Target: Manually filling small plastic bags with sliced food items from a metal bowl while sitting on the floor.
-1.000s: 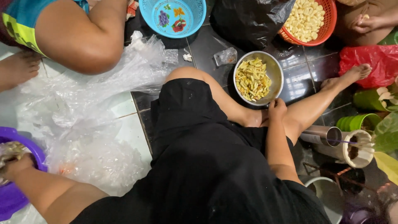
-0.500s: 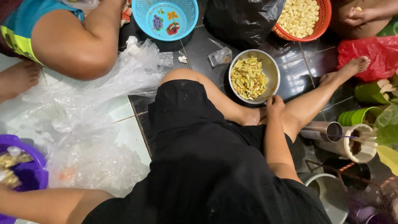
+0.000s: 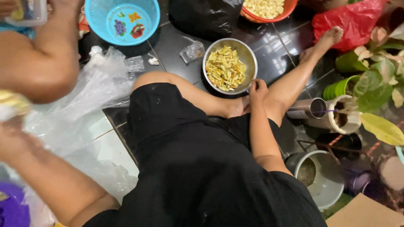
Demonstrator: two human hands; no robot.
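My right hand (image 3: 257, 89) rests with curled fingers on the near rim of a steel bowl (image 3: 209, 55) full of pale yellow slices, between my bent legs. My left hand (image 3: 11, 130) is blurred at the far left, raised over crumpled clear plastic (image 3: 90, 90). It is closed under a pale yellow lump (image 3: 10, 105). A purple basin (image 3: 10, 208) lies below it in the bottom left corner.
Another person's arm (image 3: 38, 63) fills the upper left, holding a clear box (image 3: 31, 12). A blue basket (image 3: 122, 21), black bag (image 3: 202, 17), orange basket of pale pieces (image 3: 269, 10) and red bag (image 3: 349, 21) line the top. Potted plants (image 3: 370, 75) and pots (image 3: 324, 178) crowd the right.
My left hand has risen from the purple basin toward the upper left, carrying the yellow lump. The view has moved closer. My right hand has stayed at the bowl's rim.
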